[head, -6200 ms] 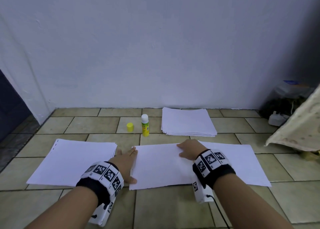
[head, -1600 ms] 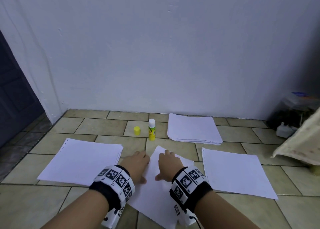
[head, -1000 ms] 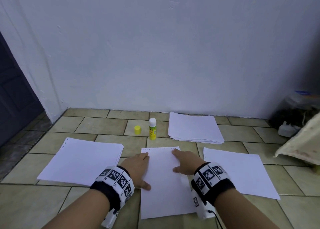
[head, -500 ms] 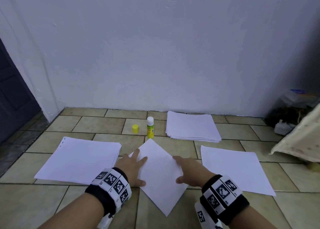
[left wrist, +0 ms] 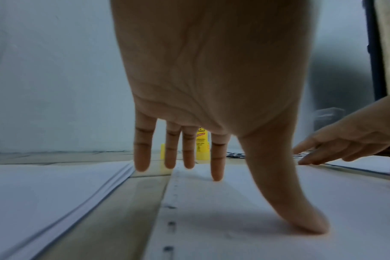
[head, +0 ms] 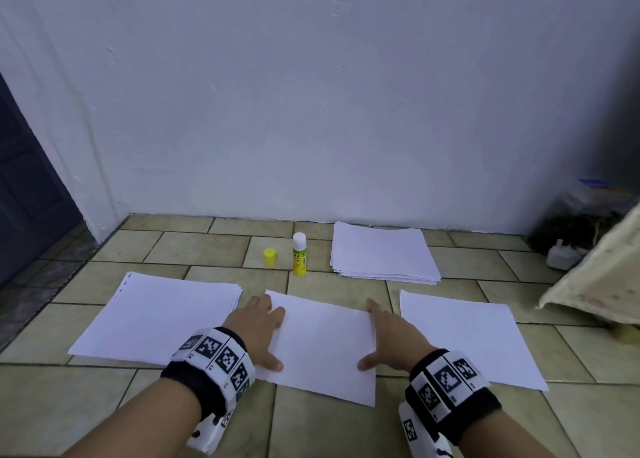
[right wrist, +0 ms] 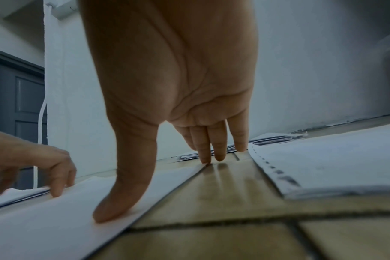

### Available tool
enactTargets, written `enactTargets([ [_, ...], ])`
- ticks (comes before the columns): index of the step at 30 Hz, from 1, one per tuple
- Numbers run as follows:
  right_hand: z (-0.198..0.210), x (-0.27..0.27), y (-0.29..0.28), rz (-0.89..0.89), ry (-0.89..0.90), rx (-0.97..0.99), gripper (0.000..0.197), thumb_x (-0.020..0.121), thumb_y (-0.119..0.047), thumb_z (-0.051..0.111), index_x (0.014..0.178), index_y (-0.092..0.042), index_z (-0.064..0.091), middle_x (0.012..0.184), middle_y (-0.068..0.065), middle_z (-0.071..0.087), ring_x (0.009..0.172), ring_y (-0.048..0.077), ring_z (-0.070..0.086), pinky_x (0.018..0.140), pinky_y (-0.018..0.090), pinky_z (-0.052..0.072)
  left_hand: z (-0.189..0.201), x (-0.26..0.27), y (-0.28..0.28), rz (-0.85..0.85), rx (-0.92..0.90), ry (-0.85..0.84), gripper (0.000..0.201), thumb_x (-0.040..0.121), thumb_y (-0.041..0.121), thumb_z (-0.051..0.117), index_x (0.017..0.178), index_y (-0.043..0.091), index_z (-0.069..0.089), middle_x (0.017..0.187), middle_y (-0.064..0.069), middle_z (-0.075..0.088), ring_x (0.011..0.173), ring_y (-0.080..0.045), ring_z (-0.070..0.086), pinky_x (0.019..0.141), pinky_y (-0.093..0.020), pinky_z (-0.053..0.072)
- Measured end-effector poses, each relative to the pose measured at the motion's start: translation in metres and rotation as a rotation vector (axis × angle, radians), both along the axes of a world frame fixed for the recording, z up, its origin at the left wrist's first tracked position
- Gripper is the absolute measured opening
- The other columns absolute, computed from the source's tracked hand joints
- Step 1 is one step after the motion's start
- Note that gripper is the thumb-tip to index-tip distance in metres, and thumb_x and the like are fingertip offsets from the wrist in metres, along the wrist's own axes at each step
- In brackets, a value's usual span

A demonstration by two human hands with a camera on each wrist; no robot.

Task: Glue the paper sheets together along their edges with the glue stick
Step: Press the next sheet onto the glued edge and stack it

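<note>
Middle sheet turned back to lie square between the two side stacks

Both hands lie flat with straight fingers, gripping nothing: left hand [head: 258,326] on the left edge of the middle sheet [head: 323,341], right hand [head: 388,340] on its right edge; half a second ago the sheet sat cornerwise. The uncapped glue stick [head: 299,255] stands untouched at the far side beside its yellow cap [head: 269,257], so gluing looks next

Glue stick [head: 299,256] label — print too small, blurred; wristband [head: 215,349] square codes — no legible text.
</note>
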State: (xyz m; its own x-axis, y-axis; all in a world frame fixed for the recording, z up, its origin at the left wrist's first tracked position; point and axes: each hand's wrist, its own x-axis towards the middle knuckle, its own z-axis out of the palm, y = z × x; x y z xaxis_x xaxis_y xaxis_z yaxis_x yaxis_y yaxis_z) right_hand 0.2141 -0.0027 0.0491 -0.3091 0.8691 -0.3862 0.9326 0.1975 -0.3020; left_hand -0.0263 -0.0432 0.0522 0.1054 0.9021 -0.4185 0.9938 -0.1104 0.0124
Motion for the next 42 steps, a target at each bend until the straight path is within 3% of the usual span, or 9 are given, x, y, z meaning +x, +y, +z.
enactTargets([
  [4, -0.002, -0.001, 0.002, -0.027, 0.012, 0.018, 0.117, 0.067, -0.035, 0.084, 0.151, -0.012, 0.007, 0.133, 0.007, 0.052, 0.121, 0.024, 0.052, 0.097, 0.032, 0.043, -0.017, -0.012, 0.003, -0.042, -0.083, -0.064, 0.102, 0.08, 0.059, 0.065, 0.152, 0.015, 0.006, 0.159, -0.002, -0.019, 0.148, -0.02, -0.011, 0.119, -0.044, 0.015],
  [13, -0.005, -0.006, 0.003, -0.056, 0.082, 0.034, 0.104, 0.066, -0.019, 0.085, 0.148, -0.014, 0.021, 0.133, 0.007, 0.054, 0.122, 0.025, 0.051, 0.098, 0.031, 0.043, -0.028, -0.016, 0.001, 0.004, -0.168, -0.046, 0.118, 0.081, 0.07, 0.052, 0.148, 0.008, -0.022, 0.155, -0.003, -0.03, 0.145, -0.02, -0.024, 0.121, -0.044, 0.0],
  [16, -0.006, -0.001, 0.004, -0.1, 0.216, 0.019, 0.1, 0.065, -0.013, 0.084, 0.146, -0.017, 0.026, 0.134, 0.004, 0.055, 0.122, 0.021, 0.051, 0.095, 0.025, 0.042, -0.026, -0.019, 0.002, -0.016, -0.208, -0.059, 0.15, 0.04, 0.102, 0.023, 0.148, 0.008, -0.023, 0.155, -0.004, -0.032, 0.144, -0.024, -0.027, 0.12, -0.044, -0.001],
  [19, -0.004, 0.003, 0.002, -0.158, 0.455, -0.009, 0.089, 0.066, -0.011, 0.084, 0.141, -0.019, 0.037, 0.132, 0.002, 0.056, 0.113, 0.014, 0.055, 0.087, 0.016, 0.042, -0.023, -0.02, 0.001, -0.024, -0.227, -0.067, 0.173, 0.002, 0.101, -0.002, 0.148, 0.01, -0.025, 0.154, -0.002, -0.034, 0.142, -0.032, -0.028, 0.119, -0.045, -0.002],
  [24, -0.004, 0.004, -0.001, -0.286, 0.8, -0.013, 0.058, 0.067, -0.001, 0.081, 0.114, -0.026, 0.055, 0.121, -0.004, 0.061, 0.088, 0.013, 0.066, 0.07, 0.017, 0.053, -0.02, -0.015, -0.002, 0.039, -0.207, -0.067, 0.13, 0.066, 0.087, 0.042, 0.148, 0.011, -0.024, 0.156, -0.001, -0.03, 0.143, -0.037, -0.024, 0.118, -0.044, -0.001],
  [31, -0.005, 0.008, 0.003, -0.561, 1.2, -0.089, 0.049, 0.073, 0.012, 0.071, 0.113, -0.014, 0.061, 0.097, 0.013, 0.072, 0.085, 0.027, 0.069, 0.066, 0.031, 0.053, -0.018, -0.011, -0.001, 0.044, -0.226, -0.133, 0.167, 0.009, 0.103, -0.005, 0.15, 0.014, -0.022, 0.156, 0.001, -0.028, 0.142, -0.041, -0.023, 0.117, -0.049, -0.003],
  [35, -0.009, 0.012, 0.007, -0.609, 1.231, -0.043, 0.048, 0.076, 0.01, 0.07, 0.113, -0.019, 0.064, 0.097, 0.01, 0.073, 0.089, 0.03, 0.069, 0.076, 0.039, 0.057, -0.017, -0.01, 0.0, 0.083, -0.22, -0.137, 0.163, 0.012, 0.101, -0.016, 0.15, 0.014, -0.021, 0.157, -0.006, -0.026, 0.143, -0.038, -0.022, 0.118, -0.047, -0.002],
  [39, -0.017, 0.022, 0.015, -0.635, 1.173, 0.035, 0.038, 0.079, 0.005, 0.069, 0.107, -0.021, 0.071, 0.104, 0.007, 0.072, 0.094, 0.027, 0.068, 0.083, 0.037, 0.055, -0.016, -0.011, -0.001, 0.069, -0.227, -0.068, 0.105, 0.083, 0.079, 0.029, 0.15, 0.016, -0.02, 0.157, -0.005, -0.026, 0.144, -0.038, -0.021, 0.119, -0.046, 0.0],
  [42, -0.016, 0.03, 0.024, -0.624, 1.079, 0.079, 0.027, 0.082, 0.002, 0.067, 0.093, -0.021, 0.075, 0.1, 0.008, 0.072, 0.087, 0.024, 0.067, 0.079, 0.032, 0.054, -0.019, -0.011, -0.001, 0.047, -0.221, -0.013, 0.107, 0.087, 0.067, 0.048, 0.15, 0.017, -0.021, 0.157, -0.004, -0.027, 0.144, -0.039, -0.02, 0.118, -0.047, 0.003],
])
